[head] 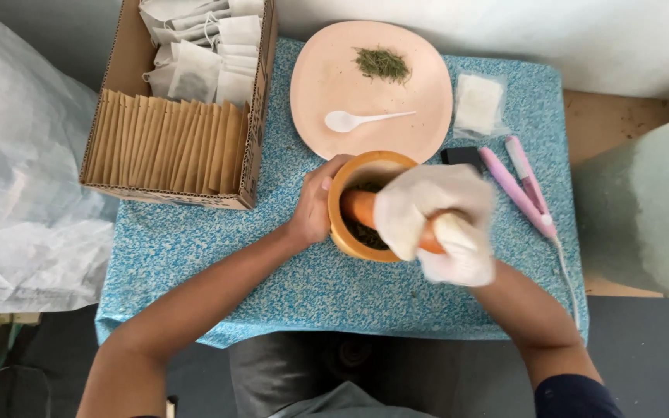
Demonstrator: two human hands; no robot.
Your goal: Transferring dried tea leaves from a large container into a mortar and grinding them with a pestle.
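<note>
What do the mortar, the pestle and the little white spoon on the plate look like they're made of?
Mortar: probably wood, going by its warm yellow-brown, matte rim.
Pestle: likely wood too, orange-brown and smooth, gripped by the gloved right hand.
Spoon: seems plastic, plain white, thin, slightly glossy.
The left hand steadies the mortar.

Single head-worn camera is looking almost straight down from above the person's own lap, facing the table top (218, 263) from close range, so both forearms are entering from the bottom edge and the left hand (313, 203) and gloved right hand (435, 223) are sitting just below frame centre. The view is taking in the whole table: beyond the hands a plate (327, 70), beyond and left of the left hand a cardboard box (129, 54). No second view is sharing the scene.
</note>
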